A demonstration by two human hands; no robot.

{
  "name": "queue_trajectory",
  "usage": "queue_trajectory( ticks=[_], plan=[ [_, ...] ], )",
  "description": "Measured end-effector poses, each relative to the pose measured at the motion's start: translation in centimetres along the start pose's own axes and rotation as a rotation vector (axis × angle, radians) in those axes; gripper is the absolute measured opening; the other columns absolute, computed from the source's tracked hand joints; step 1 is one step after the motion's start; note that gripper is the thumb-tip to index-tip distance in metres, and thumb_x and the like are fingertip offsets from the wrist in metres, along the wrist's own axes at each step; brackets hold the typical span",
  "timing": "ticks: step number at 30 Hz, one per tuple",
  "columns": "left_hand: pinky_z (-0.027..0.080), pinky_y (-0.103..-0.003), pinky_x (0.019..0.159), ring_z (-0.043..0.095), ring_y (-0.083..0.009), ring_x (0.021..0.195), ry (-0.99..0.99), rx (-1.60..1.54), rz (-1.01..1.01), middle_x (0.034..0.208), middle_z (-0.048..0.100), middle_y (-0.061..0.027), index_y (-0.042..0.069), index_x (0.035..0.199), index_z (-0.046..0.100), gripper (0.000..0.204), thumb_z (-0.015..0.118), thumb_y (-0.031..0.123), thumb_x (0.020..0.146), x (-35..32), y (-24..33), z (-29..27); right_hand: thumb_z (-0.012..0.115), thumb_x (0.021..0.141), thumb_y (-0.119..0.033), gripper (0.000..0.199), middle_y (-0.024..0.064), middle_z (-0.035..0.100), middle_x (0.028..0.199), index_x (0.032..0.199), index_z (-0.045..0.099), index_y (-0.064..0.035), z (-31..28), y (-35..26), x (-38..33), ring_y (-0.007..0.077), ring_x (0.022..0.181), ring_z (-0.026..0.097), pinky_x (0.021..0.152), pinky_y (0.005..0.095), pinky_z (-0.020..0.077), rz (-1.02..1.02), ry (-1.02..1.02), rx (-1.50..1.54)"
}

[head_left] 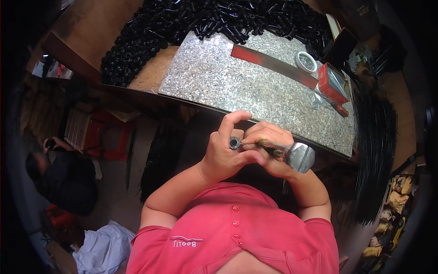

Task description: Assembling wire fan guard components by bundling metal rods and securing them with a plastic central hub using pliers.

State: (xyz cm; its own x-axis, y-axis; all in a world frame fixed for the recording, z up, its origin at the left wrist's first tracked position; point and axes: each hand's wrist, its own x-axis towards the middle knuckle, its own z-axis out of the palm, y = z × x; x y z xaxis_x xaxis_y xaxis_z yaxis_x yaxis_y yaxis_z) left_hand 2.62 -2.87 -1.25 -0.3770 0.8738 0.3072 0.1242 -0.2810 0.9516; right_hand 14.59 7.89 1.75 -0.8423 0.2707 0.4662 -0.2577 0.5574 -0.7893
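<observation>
Specimen: a short black tube (pixel 234 143), seen end-on, held above the lap in front of the near edge of the work surface. Visible end is round, with a paler grey-black ring about a dark central hole. Surface looks smooth; remaining length hidden by the fingers, so not described.

Left hand (pixel 223 153): grasping the tube, thumb reaching across below it, index finger raised and bent above. Right hand (pixel 271 139): closed around a tool (pixel 300 157), its fingertips just beside the tube; contact with the tube cannot be told. Tool shows a broad, rounded grey end with a dark slot line across it, plus small green portions between the fingers; type not clear.

Beyond the hands: speckled grey stone slab (pixel 205 73), set on a brown board (pixel 155 68). On the slab, a long flat strip (pixel 273 67), red at its left end and darker along the middle, lies slantwise. Next to it, a round white cup (pixel 314 70) with small grey bits inside, then a red box (pixel 325 85) with clear material in it. Screwdriver-like tool with orange-red handle (pixel 340 109) below the box.

Far side: large heap of black tubular parts (pixel 214 18), many with similar ring-shaped ends, spilling onto the board at left. Right of the slab: dense bundle of thin black rods (pixel 376 155).

Left background: red chair (pixel 116 137) and another person in dark clothing (pixel 68 180); pale cloth (pixel 105 249) lower down
</observation>
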Motion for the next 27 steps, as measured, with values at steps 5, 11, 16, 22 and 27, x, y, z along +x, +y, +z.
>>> queue_trajectory(
  ticks=[5,11,16,22,27],
  plan=[
    [0.04,-0.022,0.049,0.052,-0.0069,0.053,0.015,0.041,0.015,0.057,0.054,-0.0038,0.002,0.12,0.039,0.08,0.081,0.042,0.066,-0.08,-0.11,0.16,0.069,0.075,-0.01,0.017,0.0123,0.061,0.083,0.088,0.061,-0.001,0.13,0.2,-0.14,0.0235,0.072,0.062,0.061,0.0298,0.0496,-0.04,0.016,-0.039],
    [0.039,-0.022,0.047,0.05,-0.0074,0.051,0.04,0.061,0.056,0.056,0.052,-0.0037,0.002,0.118,0.039,0.078,0.081,0.041,0.066,-0.12,-0.14,0.49,0.069,0.075,-0.011,0.018,0.0123,0.061,0.079,0.086,0.059,-0.0002,0.46,0.25,-0.27,0.0234,0.069,0.062,0.059,0.0299,0.0495,-0.072,0.064,-0.094],
    [0.039,-0.023,0.047,0.05,-0.0088,0.05,0.041,0.078,0.031,0.056,0.051,-0.004,0.003,0.117,0.039,0.075,0.081,0.038,0.066,-0.48,-0.3,0.38,0.07,0.073,-0.011,0.019,0.0125,0.061,0.076,0.084,0.059,0.0003,0.78,-0.13,-0.26,0.0234,0.067,0.062,0.056,0.0299,0.0493,-0.172,0.106,-0.188],
    [0.04,-0.023,0.047,0.05,-0.0083,0.051,0.021,0.025,0.033,0.056,0.051,-0.0043,0.003,0.116,0.039,0.073,0.081,0.036,0.067,-0.11,-0.31,0.14,0.071,0.072,-0.01,0.02,0.0112,0.06,0.076,0.084,0.058,-0.0004,0.62,0.28,0.16,0.0227,0.065,0.061,0.055,0.0295,0.0485,-0.137,0.093,-0.187],
    [0.04,-0.022,0.048,0.05,-0.0066,0.053,-0.002,0.017,0.071,0.057,0.053,-0.002,0.003,0.117,0.039,0.079,0.085,0.034,0.062,0.35,-0.22,-0.2,0.072,0.072,-0.011,0.022,0.0105,0.058,0.073,0.085,0.057,-0.0002,0.68,0.77,0.31,0.0225,0.065,0.06,0.057,0.0294,0.0472,0.069,0.041,-0.081]
  ],
)
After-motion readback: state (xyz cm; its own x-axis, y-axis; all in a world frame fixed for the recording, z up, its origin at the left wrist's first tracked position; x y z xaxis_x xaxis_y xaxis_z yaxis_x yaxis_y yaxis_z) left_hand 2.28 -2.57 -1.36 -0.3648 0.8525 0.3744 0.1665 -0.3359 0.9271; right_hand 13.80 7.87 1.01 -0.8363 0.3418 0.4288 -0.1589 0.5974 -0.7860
